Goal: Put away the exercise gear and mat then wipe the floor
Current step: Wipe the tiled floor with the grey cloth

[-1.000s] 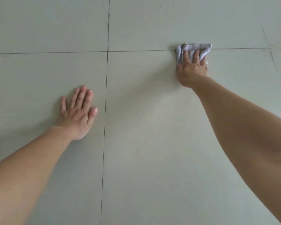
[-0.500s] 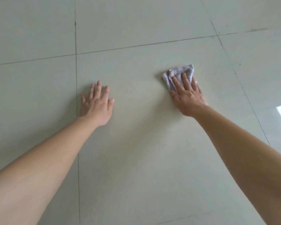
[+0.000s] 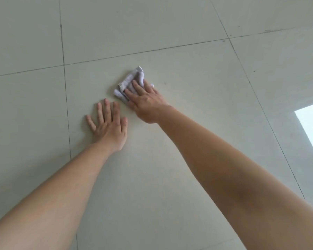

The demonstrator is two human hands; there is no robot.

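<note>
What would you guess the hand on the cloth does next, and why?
Probably sweep the cloth rightward, away from the left hand. The right hand presses the folded cloth flat on the floor, close beside the braced left hand; more tile lies to its right.
</note>
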